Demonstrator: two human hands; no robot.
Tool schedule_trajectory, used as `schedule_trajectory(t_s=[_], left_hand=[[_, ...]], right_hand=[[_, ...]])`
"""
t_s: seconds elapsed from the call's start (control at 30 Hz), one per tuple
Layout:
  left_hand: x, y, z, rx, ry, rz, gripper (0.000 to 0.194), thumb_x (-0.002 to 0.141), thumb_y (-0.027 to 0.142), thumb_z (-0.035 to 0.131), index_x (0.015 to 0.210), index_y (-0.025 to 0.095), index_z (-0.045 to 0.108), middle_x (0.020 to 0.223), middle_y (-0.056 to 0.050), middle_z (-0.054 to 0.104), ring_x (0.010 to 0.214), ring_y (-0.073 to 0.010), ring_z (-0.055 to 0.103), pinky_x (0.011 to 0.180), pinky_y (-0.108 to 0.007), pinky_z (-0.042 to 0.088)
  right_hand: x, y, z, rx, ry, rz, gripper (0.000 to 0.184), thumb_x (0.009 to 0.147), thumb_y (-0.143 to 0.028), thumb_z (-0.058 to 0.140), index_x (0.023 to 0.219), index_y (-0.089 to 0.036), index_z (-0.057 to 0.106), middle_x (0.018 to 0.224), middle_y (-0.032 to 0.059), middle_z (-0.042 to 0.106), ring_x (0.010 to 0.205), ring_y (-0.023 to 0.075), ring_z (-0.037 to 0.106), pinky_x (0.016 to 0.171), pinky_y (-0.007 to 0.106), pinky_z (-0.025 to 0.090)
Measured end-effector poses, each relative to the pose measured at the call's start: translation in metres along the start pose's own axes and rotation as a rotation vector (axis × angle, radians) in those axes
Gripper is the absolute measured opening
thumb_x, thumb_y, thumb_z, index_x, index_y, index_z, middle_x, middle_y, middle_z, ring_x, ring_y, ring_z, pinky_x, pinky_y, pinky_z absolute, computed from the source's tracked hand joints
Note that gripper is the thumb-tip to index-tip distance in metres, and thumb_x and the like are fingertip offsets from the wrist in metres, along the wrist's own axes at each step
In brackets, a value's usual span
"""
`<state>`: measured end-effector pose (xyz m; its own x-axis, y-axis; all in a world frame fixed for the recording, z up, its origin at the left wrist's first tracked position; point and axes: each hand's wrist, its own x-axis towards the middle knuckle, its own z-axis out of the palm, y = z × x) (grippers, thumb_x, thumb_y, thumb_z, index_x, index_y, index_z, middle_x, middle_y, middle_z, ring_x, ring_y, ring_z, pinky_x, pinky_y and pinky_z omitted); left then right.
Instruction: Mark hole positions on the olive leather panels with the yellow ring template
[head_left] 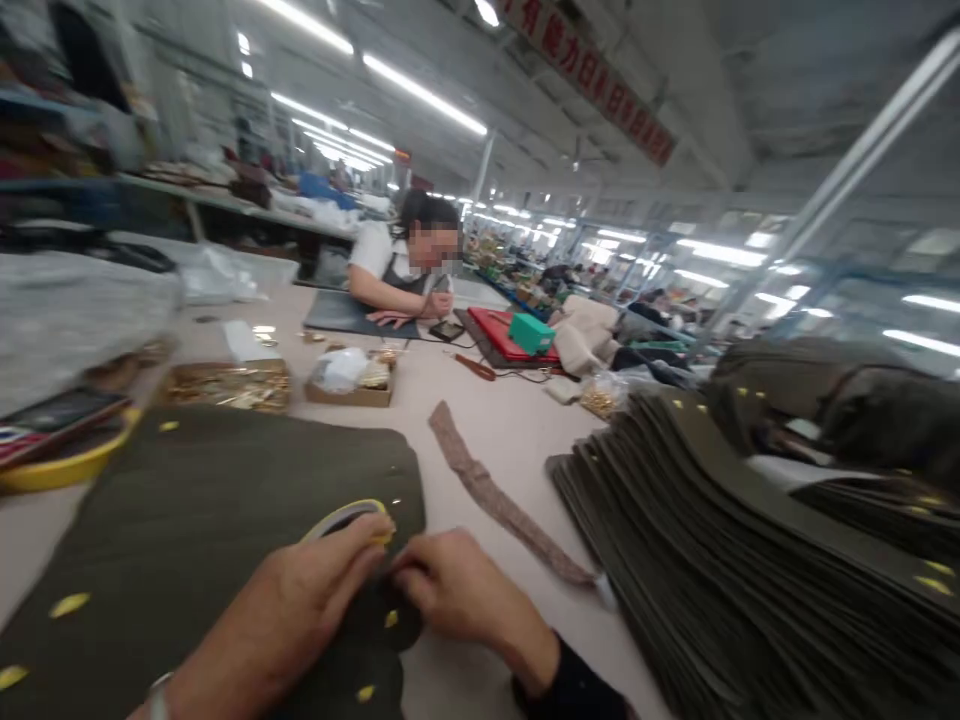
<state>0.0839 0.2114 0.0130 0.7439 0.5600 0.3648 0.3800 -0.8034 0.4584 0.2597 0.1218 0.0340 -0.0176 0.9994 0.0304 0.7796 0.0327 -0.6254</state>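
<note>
A dark olive fabric panel (225,490) lies flat before me, with small yellow pieces (70,605) stuck on it here and there. Over its right side, my left hand (322,585) is closed around a roll of yellow tape (341,517); only part of the ring shows above the fingers. Just right of it, my right hand (457,585) is pinched shut near the panel's right edge, close to the roll. Whatever those fingertips hold is hidden.
Stacked dark panels (675,540) fill the right side. A brown fabric strip (502,500) lies mid-table. Boxes of gold metal parts (232,388) and a bagged box (351,378) stand behind the panel. Across the table a person (409,265) leans over a dark sheet.
</note>
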Motion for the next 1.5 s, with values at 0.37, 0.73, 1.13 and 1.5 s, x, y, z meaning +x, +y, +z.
schedule_trajectory(t_s=[0.37,0.73,1.13,1.5], left_hand=[[-0.002,0.009,-0.003,0.037,-0.061,0.014,0.05,0.095,0.021,0.041,0.143,0.022,0.025,0.112,-0.007,0.071,0.091,-0.0181,0.071,0.074,-0.026,0.057],[0.001,0.022,-0.014,0.074,-0.147,-0.034,0.019,0.094,0.017,0.041,0.11,0.024,0.049,0.088,0.001,0.071,0.076,-0.0171,0.069,0.059,-0.025,0.047],[-0.002,0.025,-0.006,0.09,0.074,0.034,0.017,0.094,0.017,0.038,0.083,0.02,0.051,0.075,0.0,0.062,0.069,-0.0147,0.061,0.061,-0.026,0.041],[0.002,0.019,-0.003,0.327,-0.224,-0.16,0.016,0.091,0.011,0.044,0.093,0.022,0.056,0.084,-0.002,0.064,0.08,-0.0206,0.061,0.063,-0.029,0.048]], right_hand=[[0.008,-0.003,-0.005,0.16,0.273,-0.329,0.021,0.084,-0.011,0.054,0.098,-0.02,0.066,0.087,0.0053,0.068,0.078,0.0158,0.062,0.073,0.027,0.049],[0.007,-0.001,0.006,-0.004,0.427,-0.424,0.017,0.084,-0.01,0.048,0.078,-0.019,0.062,0.069,0.0036,0.064,0.063,0.0142,0.059,0.061,0.025,0.046],[0.019,-0.002,0.011,0.608,0.298,0.257,0.013,0.074,-0.026,0.061,0.068,-0.016,0.063,0.048,-0.0028,0.058,0.04,0.0104,0.054,0.042,0.021,0.043],[0.023,0.02,0.014,0.355,0.18,0.222,0.021,0.081,-0.032,0.061,0.079,-0.015,0.071,0.059,0.001,0.065,0.052,0.0123,0.058,0.05,0.022,0.047]])
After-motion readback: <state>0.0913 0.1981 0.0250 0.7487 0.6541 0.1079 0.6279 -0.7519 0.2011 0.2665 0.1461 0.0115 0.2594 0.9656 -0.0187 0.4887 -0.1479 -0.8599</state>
